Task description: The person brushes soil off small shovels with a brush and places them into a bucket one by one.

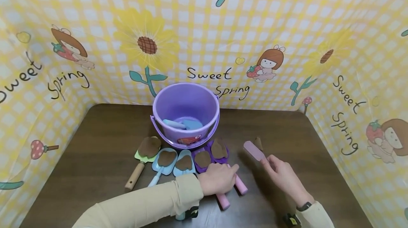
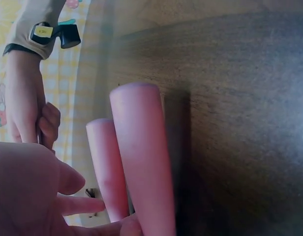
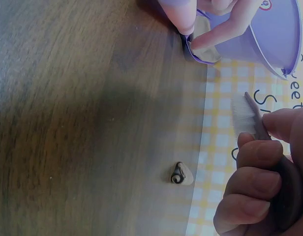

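My left hand (image 1: 220, 178) is over the necks of two purple toy shovels (image 1: 202, 160) with pink handles (image 2: 144, 162). In the left wrist view, its extended fingers (image 2: 85, 205) touch the handles. The right wrist view has a left fingertip against one shovel's neck, beside its purple-edged blade (image 3: 210, 49). Off to the right, my right hand (image 1: 283, 174) grips a brush (image 1: 254, 150) by its dark handle, fingers curled round it. Its pale bristles (image 3: 243, 115) are clear of the table. A small brown cone-shaped piece with a dark swirl (image 3: 182, 174) sits on the table near the brush.
A purple bucket (image 1: 186, 100) stands at the back, with a light-blue tool (image 1: 191, 124) inside. Left of the purple shovels lie two light-blue shovels (image 1: 156, 167) and a green one with a wooden handle (image 1: 135, 175). Brown patches show on the blades. Patterned cloth (image 1: 204, 43) surrounds the wooden table (image 1: 105, 132).
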### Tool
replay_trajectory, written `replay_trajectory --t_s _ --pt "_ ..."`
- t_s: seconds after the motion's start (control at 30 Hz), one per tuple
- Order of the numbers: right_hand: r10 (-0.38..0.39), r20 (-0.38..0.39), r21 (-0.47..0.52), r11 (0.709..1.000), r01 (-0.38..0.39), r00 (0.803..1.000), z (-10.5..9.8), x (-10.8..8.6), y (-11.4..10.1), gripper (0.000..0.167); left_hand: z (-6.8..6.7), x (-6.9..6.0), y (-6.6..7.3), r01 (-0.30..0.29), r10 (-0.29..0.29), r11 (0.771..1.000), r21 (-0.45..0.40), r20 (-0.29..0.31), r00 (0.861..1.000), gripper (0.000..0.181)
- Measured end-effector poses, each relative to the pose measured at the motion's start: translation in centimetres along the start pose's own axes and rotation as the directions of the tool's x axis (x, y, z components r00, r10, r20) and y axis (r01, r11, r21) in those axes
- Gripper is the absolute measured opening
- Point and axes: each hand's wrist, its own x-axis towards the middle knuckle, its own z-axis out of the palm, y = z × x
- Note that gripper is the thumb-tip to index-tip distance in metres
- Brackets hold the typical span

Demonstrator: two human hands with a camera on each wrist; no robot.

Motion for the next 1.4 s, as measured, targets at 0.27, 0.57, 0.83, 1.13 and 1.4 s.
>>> replay_trajectory --t_s 0.27,0.57,0.83,1.13,1.4 --pt "0.001 0.002 -0.004 1.0 -0.001 1.0 0.1 -0.2 0.3 0.024 0.5 0.7 0.3 0.026 -0.025 0.999 -0.04 0.021 0.999 0.026" --pt "-0.004 -0.028 0.012 1.0 0.004 1.0 0.2 0.0 0.4 0.023 0.8 1.5 0.5 0.058 -0.052 0.996 -0.071 0.084 0.995 0.038" --pt "-0.009 0.001 0.023 1.0 0.009 1.0 0.7 0.3 0.4 0.021 0.7 1.4 0.7 0.104 -0.091 0.986 -0.133 0.105 0.99 0.042" --pt "-0.007 0.002 0.029 1.0 0.007 1.0 0.4 0.2 0.5 0.022 -0.2 1.7 0.4 0.123 -0.101 0.952 -0.28 0.089 0.991 0.069" --pt "0.015 0.012 0.037 0.999 -0.015 1.0 0.6 0.1 0.5 0.021 0.1 1.9 0.0 0.119 -0.103 0.934 -0.336 0.064 0.993 0.059"
